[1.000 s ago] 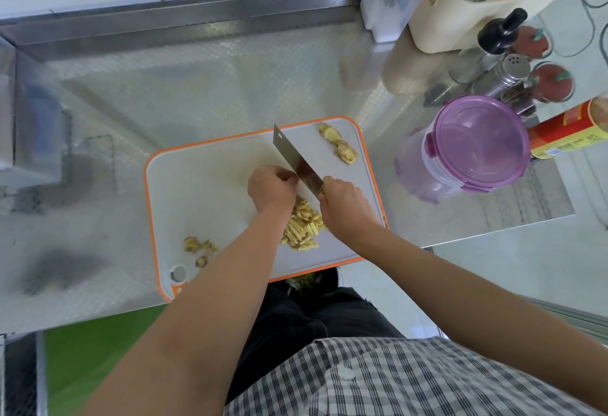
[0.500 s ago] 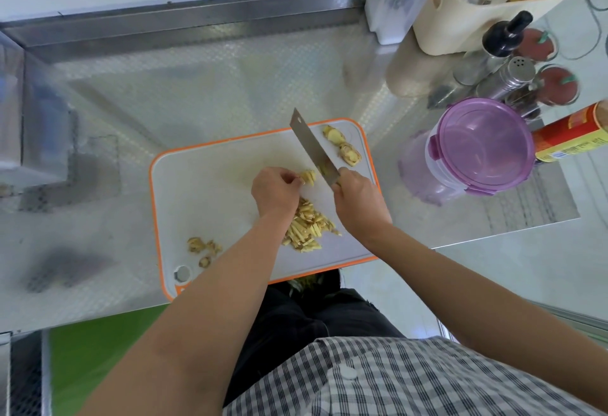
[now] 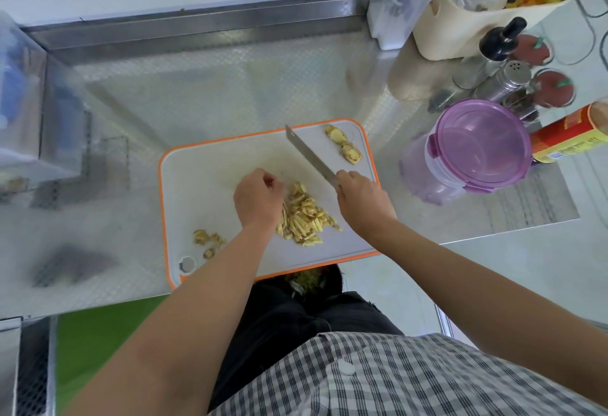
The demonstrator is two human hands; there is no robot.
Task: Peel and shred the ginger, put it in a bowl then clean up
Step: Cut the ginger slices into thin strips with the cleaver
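A white cutting board with an orange rim (image 3: 227, 140) lies on the steel counter. A pile of shredded ginger (image 3: 304, 216) sits near its front middle. My left hand (image 3: 256, 200) rests just left of the pile, fingers curled, with nothing visible in them. My right hand (image 3: 362, 200) grips the handle of a cleaver (image 3: 309, 155), whose blade points away to the far left, right of the pile. Two unshredded ginger chunks (image 3: 345, 147) lie at the board's far right corner. Small peel scraps (image 3: 207, 239) lie at its near left.
A purple-lidded plastic container (image 3: 477, 149) stands right of the board. Behind it are metal shakers (image 3: 503, 80), a red can (image 3: 569, 136) and a cream caddy (image 3: 477, 24) of bottles. A clear box (image 3: 23, 103) sits far left. The board's near edge overhangs the counter front.
The cleaver moved right, away from the ginger, with its blade swung toward the far left. My left hand let the small piece join the pile and drew back beside it.
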